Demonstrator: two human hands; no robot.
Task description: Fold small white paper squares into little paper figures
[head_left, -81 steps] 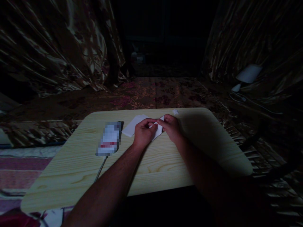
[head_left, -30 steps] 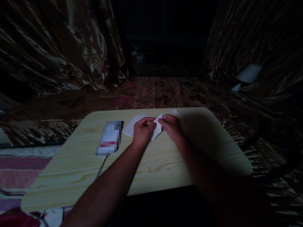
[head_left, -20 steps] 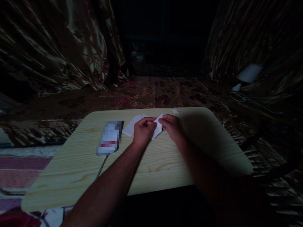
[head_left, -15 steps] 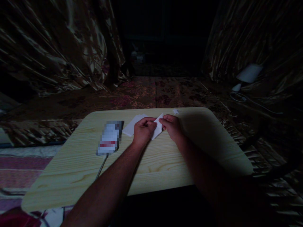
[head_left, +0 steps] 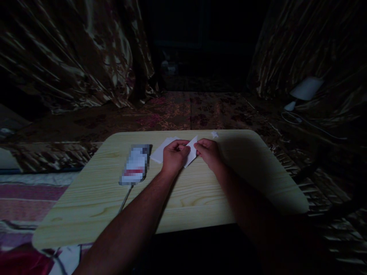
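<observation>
A small piece of folded white paper (head_left: pixel 190 156) is held up slantwise over the middle of the table, its pointed tip upward. My left hand (head_left: pixel 174 154) is closed on its left side, thumb lying on the face of the paper. At the right edge, my right hand (head_left: pixel 208 151) pinches the paper between thumb and fingers. Behind and left of my left hand lies a stack of white paper sheets (head_left: pixel 160 152), partly covered by that hand. A small crumpled bit of white paper (head_left: pixel 215 134) rests near the far edge, beyond my right hand.
The wood-patterned table (head_left: pixel 197 208) has rounded corners. A blurred-out phone (head_left: pixel 134 166) lies on its left part, with a cable (head_left: pixel 125 200) running toward me. Beyond are patterned curtains (head_left: pixel 106 57) and a white lamp (head_left: pixel 307 88). Striped bedding (head_left: pixel 43 198) is at left.
The view has shifted slightly. Both hands stay on the folded paper in nearly the same place, with only a slight change in the right fingers' grip.
</observation>
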